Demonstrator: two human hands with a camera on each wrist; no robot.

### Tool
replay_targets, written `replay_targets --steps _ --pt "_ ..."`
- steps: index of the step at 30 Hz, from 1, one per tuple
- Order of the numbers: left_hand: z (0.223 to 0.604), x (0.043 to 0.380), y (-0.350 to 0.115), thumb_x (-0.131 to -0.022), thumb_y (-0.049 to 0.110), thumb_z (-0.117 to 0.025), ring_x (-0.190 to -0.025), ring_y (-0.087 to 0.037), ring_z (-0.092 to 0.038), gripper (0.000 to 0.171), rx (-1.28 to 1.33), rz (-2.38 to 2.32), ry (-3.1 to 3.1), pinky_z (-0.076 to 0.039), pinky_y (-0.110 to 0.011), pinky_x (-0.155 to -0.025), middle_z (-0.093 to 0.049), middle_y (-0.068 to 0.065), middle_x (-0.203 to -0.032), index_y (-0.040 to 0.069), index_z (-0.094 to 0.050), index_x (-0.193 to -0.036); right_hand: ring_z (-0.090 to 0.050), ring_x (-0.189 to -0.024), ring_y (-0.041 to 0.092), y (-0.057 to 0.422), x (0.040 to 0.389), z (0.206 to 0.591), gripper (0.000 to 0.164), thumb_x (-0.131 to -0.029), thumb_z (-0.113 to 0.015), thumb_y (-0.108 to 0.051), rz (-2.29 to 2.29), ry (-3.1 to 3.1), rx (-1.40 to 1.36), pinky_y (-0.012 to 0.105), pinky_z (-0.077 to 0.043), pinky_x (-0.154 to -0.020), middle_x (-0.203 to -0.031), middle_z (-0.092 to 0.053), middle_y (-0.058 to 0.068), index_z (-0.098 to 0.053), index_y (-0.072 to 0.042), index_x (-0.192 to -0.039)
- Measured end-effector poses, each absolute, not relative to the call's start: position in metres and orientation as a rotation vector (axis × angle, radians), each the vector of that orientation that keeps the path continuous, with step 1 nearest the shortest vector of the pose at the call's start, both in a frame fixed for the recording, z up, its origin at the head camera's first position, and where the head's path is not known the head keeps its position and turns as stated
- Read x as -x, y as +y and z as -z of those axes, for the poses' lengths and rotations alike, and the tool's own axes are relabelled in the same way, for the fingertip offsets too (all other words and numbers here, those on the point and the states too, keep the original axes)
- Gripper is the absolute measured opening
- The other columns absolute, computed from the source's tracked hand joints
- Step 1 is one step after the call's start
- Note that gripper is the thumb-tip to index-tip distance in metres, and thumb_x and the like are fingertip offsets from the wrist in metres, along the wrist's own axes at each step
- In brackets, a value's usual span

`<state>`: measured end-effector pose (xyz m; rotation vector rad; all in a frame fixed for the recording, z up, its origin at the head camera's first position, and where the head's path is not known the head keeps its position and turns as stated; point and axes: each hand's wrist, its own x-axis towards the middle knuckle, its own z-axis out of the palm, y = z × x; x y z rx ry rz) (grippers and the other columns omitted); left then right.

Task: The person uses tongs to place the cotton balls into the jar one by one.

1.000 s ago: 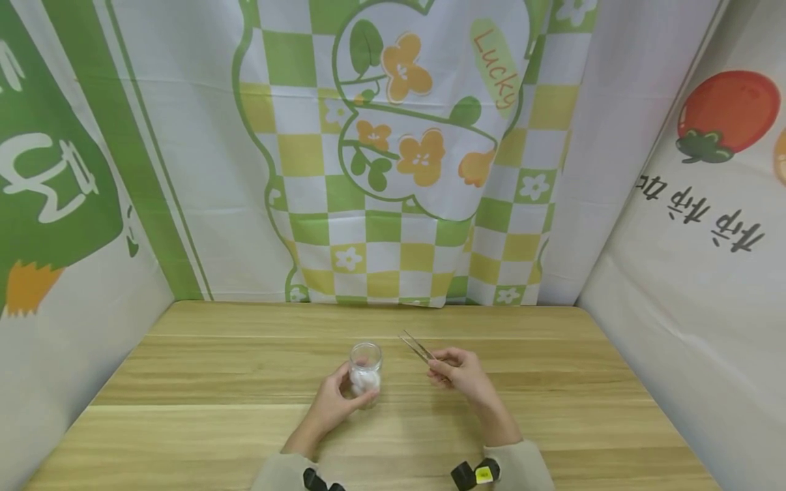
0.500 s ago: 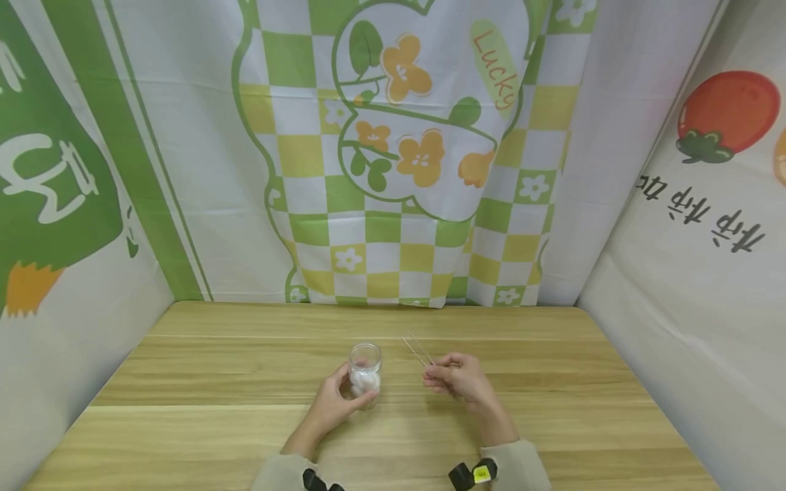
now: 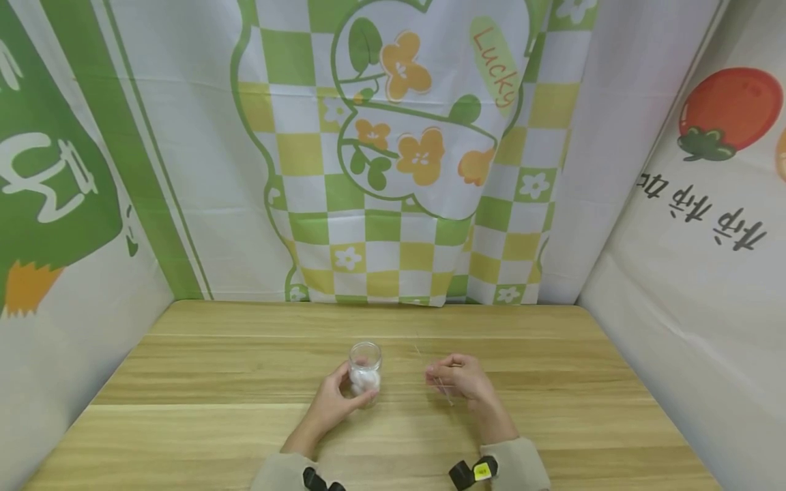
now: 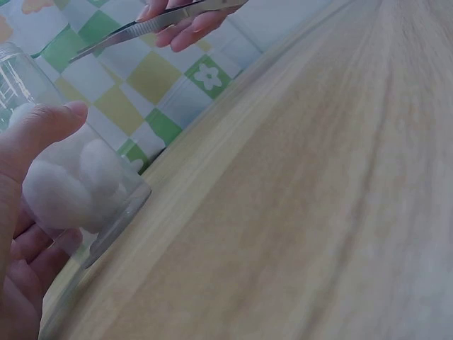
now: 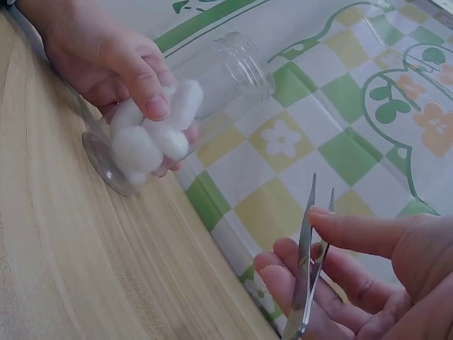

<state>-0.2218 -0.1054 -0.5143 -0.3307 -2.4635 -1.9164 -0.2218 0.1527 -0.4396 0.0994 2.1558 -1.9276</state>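
A clear glass jar (image 3: 366,353) stands upright on the wooden table, its mouth uncovered. White cotton balls (image 5: 145,145) fill roughly its lower half. My left hand (image 3: 331,404) grips the jar around its side, the thumb across the near face in the left wrist view. To the right of the jar, my right hand (image 3: 468,383) pinches metal tweezers (image 5: 304,265) between thumb and fingers. Their tips stand slightly apart with nothing between them and point upward in the right wrist view. In the head view the tweezers are thin and blurred.
The wooden table (image 3: 245,368) spreads out around both hands. A checked green, yellow and white cloth (image 3: 399,259) hangs behind its far edge. Printed cloth walls (image 3: 688,286) flank the sides.
The tweezers have turned in my right fingers; their rear end now shows below the hand in the head view. The left hand and the jar hold still.
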Motion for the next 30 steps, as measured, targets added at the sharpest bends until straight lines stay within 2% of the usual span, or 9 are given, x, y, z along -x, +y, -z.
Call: replay_targets --steps 7,13,19,26,30 --pt "0.515 0.222 -0.105 -0.075 0.013 -0.081 -0.105 -0.013 -0.062 0.062 0.33 1.918 -2.447 -0.051 -0.014 -0.089 -0.065 -0.015 -0.122 0.01 -0.054 -0.131 -0.066 -0.065 0.01 0.152 0.225 0.442 0.018 -0.086 -0.07 -0.009 1.983 2.107 -0.204 0.027 -0.062 -0.069 -0.071 -0.067 0.002 -0.061 0.005 -0.092" --pt "0.515 0.222 -0.105 -0.076 0.014 -0.081 -0.109 -0.018 -0.062 0.063 0.337 1.927 -2.454 -0.05 -0.013 -0.09 -0.064 -0.015 -0.125 0.011 -0.053 -0.133 -0.067 -0.066 0.013 0.152 0.225 0.442 0.018 -0.085 -0.071 -0.009 1.95 2.171 -0.26 0.03 -0.063 -0.069 -0.075 -0.07 0.007 -0.063 0.006 -0.091" --pt "0.515 0.222 -0.105 -0.076 0.014 -0.081 -0.109 -0.017 -0.061 0.063 0.324 1.938 -2.452 -0.05 -0.013 -0.09 -0.064 -0.015 -0.125 0.012 -0.054 -0.132 -0.067 -0.064 0.01 0.155 0.227 0.445 0.017 -0.082 -0.074 -0.013 1.867 2.256 -0.306 0.021 -0.055 -0.059 -0.072 -0.072 0.004 -0.067 0.002 -0.088" --pt "0.515 0.222 -0.105 -0.076 0.014 -0.081 -0.11 -0.019 -0.061 0.063 0.327 1.935 -2.457 -0.049 -0.013 -0.091 -0.064 -0.015 -0.126 0.011 -0.053 -0.133 -0.06 -0.055 0.006 0.158 0.23 0.452 0.02 -0.081 -0.074 -0.008 1.839 2.234 -0.282 0.016 -0.051 -0.052 -0.063 -0.068 -0.001 -0.07 0.007 -0.094" --pt "0.515 0.222 -0.105 -0.076 0.014 -0.081 -0.11 -0.019 -0.061 0.064 0.333 1.925 -2.463 -0.049 -0.013 -0.091 -0.064 -0.015 -0.125 0.011 -0.053 -0.133 -0.056 -0.052 0.004 0.16 0.231 0.455 0.017 -0.081 -0.074 -0.007 1.782 2.256 -0.244 0.014 -0.048 -0.049 -0.061 -0.066 -0.003 -0.07 0.007 -0.09"
